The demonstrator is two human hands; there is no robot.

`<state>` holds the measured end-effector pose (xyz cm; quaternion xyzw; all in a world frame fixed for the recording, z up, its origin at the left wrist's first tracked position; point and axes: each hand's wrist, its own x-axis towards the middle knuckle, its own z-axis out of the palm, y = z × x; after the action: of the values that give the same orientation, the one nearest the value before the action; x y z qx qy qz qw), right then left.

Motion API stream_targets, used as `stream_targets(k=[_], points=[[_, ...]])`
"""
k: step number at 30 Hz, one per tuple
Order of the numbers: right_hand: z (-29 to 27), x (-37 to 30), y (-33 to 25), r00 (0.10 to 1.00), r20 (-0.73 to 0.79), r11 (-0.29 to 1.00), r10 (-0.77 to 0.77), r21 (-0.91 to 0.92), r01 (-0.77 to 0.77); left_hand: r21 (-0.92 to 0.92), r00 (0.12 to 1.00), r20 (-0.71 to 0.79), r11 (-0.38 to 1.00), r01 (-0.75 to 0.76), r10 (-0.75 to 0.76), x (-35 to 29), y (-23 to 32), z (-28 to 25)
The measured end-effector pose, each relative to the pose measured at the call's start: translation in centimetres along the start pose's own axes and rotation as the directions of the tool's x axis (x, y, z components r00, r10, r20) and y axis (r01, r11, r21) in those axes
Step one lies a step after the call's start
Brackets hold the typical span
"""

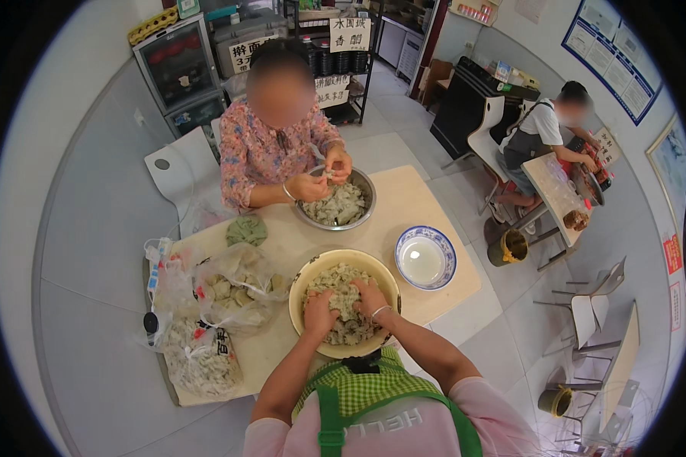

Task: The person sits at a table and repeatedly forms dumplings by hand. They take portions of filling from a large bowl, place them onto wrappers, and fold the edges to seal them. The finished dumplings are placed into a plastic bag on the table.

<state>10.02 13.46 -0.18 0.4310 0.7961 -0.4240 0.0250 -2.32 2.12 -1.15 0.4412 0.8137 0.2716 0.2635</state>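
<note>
A cream enamel basin [296, 288] stands at the near edge of the table, heaped with small pale grey-green pieces that look like torn bread or dough [343, 282]. Both my hands are down in this heap. On the left side of the basin, my left hand [322, 311] has its fingers curled into the pieces, fingertips buried. My right hand [370, 298], with a bracelet at its wrist, digs in from the right, its fingers bent round pieces and partly hidden. A gap of heaped pieces separates the two hands.
Across the table [411, 190], a person in a flowered blouse [244, 164] pinches small bits over a steel bowl [372, 199]. A blue-rimmed white bowl [425, 257] stands right; filled plastic bags [240, 286] and a green bundle [246, 230] lie left. Another person [541, 126] works at the far right.
</note>
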Motion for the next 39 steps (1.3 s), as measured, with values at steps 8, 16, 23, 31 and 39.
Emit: stream_targets(k=[8,16,23,31,39], points=[[-4.7,-0.8,-2.8,0.960,-0.009,0.922,-0.279,0.278,0.270,-0.093,0.959,-0.206,0.972,-0.218,0.195,0.2,0.6,-3.9],[1.6,-1.8,2.5,0.912,0.080,0.898,-0.401,-0.162,0.409,0.160,0.973,0.218,0.980,-0.119,0.083,-3.2,2.5,-2.5],[-1.8,-1.1,2.2,0.950,0.053,0.937,-0.308,-0.157,0.312,0.143,0.997,0.052,0.988,-0.060,0.053,-3.2,0.6,-2.0],[-3.2,1.4,-2.0,0.956,-0.098,0.961,-0.275,-0.021,0.275,0.108,0.993,0.115,0.994,0.001,-0.014,-1.2,1.1,-3.4],[2.5,4.4,-2.9,0.911,-0.125,0.897,-0.392,-0.270,0.349,0.107,0.952,0.148,0.953,-0.283,0.266,-3.6,1.1,-1.4]])
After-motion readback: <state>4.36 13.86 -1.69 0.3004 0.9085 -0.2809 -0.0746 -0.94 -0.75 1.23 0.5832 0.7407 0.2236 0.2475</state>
